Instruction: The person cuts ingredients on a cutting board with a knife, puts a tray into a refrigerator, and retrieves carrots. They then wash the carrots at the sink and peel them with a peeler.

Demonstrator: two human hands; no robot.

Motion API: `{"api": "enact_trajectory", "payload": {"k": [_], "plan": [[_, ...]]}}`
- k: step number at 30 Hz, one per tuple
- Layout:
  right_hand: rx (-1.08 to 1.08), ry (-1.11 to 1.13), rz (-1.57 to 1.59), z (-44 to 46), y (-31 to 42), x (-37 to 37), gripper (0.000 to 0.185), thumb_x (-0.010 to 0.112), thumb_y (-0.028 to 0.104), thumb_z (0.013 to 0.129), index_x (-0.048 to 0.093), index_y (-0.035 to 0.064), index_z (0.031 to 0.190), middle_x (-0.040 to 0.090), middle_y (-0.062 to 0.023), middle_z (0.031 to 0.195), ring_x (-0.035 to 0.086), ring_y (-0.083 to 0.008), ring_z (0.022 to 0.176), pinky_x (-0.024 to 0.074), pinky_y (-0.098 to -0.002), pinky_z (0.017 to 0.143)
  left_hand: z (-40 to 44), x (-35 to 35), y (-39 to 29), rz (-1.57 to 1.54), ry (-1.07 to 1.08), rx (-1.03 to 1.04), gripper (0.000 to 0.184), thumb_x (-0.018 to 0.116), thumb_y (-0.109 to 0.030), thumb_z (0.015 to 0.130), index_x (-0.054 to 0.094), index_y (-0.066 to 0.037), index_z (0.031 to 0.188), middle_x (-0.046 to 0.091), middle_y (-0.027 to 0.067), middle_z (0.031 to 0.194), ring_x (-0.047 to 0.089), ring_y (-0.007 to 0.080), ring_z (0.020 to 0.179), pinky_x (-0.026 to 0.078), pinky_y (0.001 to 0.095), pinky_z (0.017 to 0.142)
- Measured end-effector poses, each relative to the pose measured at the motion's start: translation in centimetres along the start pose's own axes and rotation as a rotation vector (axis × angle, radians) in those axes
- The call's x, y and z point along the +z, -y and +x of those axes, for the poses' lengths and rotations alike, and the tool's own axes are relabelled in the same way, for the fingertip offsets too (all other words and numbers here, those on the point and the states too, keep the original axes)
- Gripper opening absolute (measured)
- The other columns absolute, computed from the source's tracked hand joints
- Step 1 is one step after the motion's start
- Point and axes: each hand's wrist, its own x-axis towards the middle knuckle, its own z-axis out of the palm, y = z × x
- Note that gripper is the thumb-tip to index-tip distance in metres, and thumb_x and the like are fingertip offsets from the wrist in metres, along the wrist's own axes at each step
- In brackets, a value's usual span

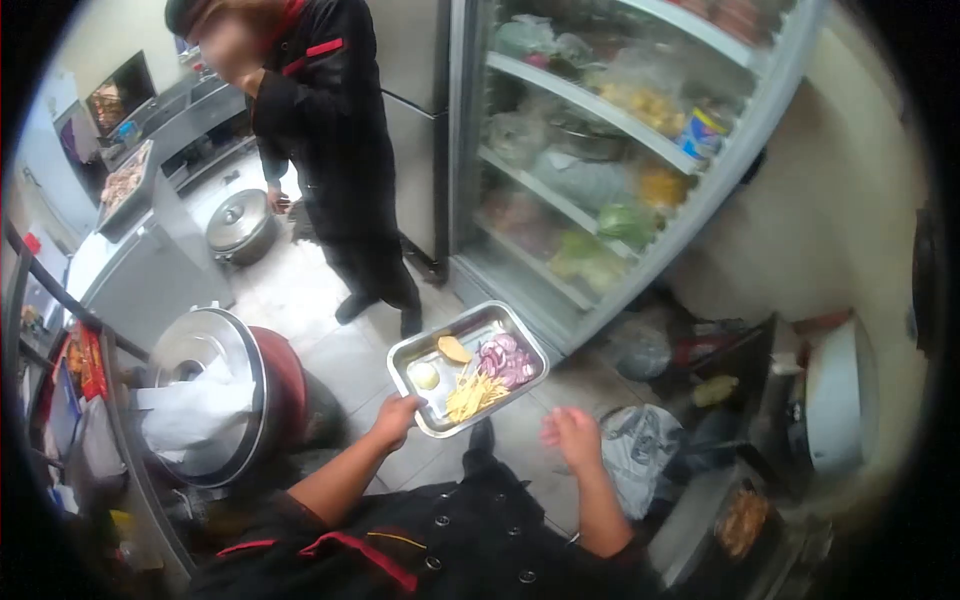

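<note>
Silver gleams on the tray [420, 355], and here's the colour: purple and white on the onion slices [508, 362], pale yellow on the strips [477, 397], tan on one piece [454, 349]. It's black for the person's jacket [470, 540] with red trim, black and red again on the co-worker's uniform [335, 130]! Red for the tub [285, 375], blue and yellow on a pack [702, 135], pale grey across the tiled floor [365, 365].

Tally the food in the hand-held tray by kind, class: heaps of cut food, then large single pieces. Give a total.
Heaps: 2 (purple slices, yellow strips)
Large single pieces: 2 (tan piece, pale round piece)
Total: 4
</note>
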Motion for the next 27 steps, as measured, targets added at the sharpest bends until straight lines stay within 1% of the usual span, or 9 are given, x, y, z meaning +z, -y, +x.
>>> {"api": "enact_trajectory", "payload": {"k": [5,7,13,16,18,19,23,25,27], "plan": [[-0.202,0.245,-0.217,15.0,10.2,5.8,0.028,0.058,0.027,0.09,0.064,0.0006,0.082,0.063,-0.0037,0.07,0.057,-0.0079,0.061,0.0455,-0.0241,0.055,3.6,0.1,-6.6,0.021,-0.27,0.051,0.028,0.058,-0.007,0.075,0.058,0.008,0.098,0.063,0.0111,0.084,0.059,0.0205,0.07,0.046,0.031,0.062],[-0.417,0.258,-0.388,17.7,15.7,9.2,0.026,0.057,0.024,0.092,0.063,-0.0009,0.089,0.064,-0.005,0.072,0.059,-0.0097,0.063,0.0468,-0.0233,0.057,5.5,-1.5,-7.2,0.12,-0.307,0.095,0.028,0.059,-0.007,0.074,0.059,0.008,0.098,0.064,0.0124,0.086,0.06,0.021,0.073,0.047,0.0318,0.065],[-0.556,0.561,-0.442,23.2,24.5,21.1,0.02,0.059,0.02,0.089,0.064,0.0007,0.087,0.062,-0.001,0.071,0.055,-0.0062,0.064,0.0441,-0.0235,0.057,10.6,-5.6,-6.2,-0.139,-0.321,0.101,0.03,0.059,-0.009,0.075,0.061,0.007,0.099,0.066,0.014,0.092,0.062,0.0234,0.082,0.048,0.0348,0.077],[-0.577,0.633,-0.663,25.1,21.8,27.2,0.019,0.061,0.02,0.088,0.064,0.0009,0.086,0.061,0.0004,0.071,0.053,-0.0057,0.065,0.043,-0.0234,0.057,15.8,-9.8,-5.4,-0.1,-0.311,0.06,0.032,0.062,-0.013,0.074,0.063,0.007,0.099,0.067,0.0149,0.092,0.063,0.025,0.082,0.048,0.0378,0.075],[-0.579,0.653,-0.67,24.7,20.5,30.0,0.021,0.061,0.021,0.088,0.065,0.0007,0.086,0.061,0.0004,0.071,0.054,-0.0062,0.065,0.0435,-0.024,0.058,17.6,-13.1,-6.0,0.266,-0.274,0.005,0.036,0.064,-0.018,0.072,0.063,0.007,0.097,0.067,0.0184,0.091,0.063,0.0278,0.082,0.048,0.0387,0.073],[-0.567,0.668,-0.66,24.1,19.6,30.6,0.022,0.061,0.022,0.088,0.065,0.0006,0.086,0.062,0.0003,0.071,0.054,-0.0068,0.065,0.044,-0.0245,0.058,20.7,-14.7,-2.7,0.365,-0.338,0.172,0.039,0.062,-0.022,0.071,0.062,0.008,0.097,0.066,0.0224,0.09,0.063,0.0311,0.083,0.048,0.0397,0.073],[-0.491,0.723,-0.696,26.2,19.1,31.7,0.024,0.062,0.026,0.087,0.066,0.0021,0.088,0.062,-0.0019,0.07,0.056,-0.0094,0.066,0.0458,-0.0275,0.06,24.5,-15.3,-5.7,0.273,-0.282,0.237,0.042,0.06,-0.021,0.07,0.06,0.007,0.101,0.066,0.0214,0.091,0.063,0.0336,0.084,0.048,0.0402,0.074],[-0.478,0.754,-0.88,28.0,17.7,31.4,0.029,0.057,0.032,0.086,0.066,0.005,0.092,0.066,-0.0149,0.08,0.064,-0.0252,0.073,0.0483,-0.0364,0.067,26.1,-15.1,-4.6,0.302,-0.325,0.18,0.045,0.058,-0.02,0.07,0.058,0.008,0.105,0.065,0.0197,0.089,0.063,0.0324,0.081,0.048,0.0395,0.072],[-0.502,0.772,-0.929,30.7,17.0,31.4,0.029,0.057,0.033,0.086,0.065,0.0059,0.093,0.066,-0.0156,0.083,0.064,-0.0279,0.076,0.0486,-0.0379,0.069,24.5,-13.7,-7.8,0.226,-0.335,0.184,0.042,0.056,-0.018,0.07,0.058,0.01,0.102,0.064,0.0166,0.085,0.062,0.0267,0.074,0.047,0.0385,0.07]]}}
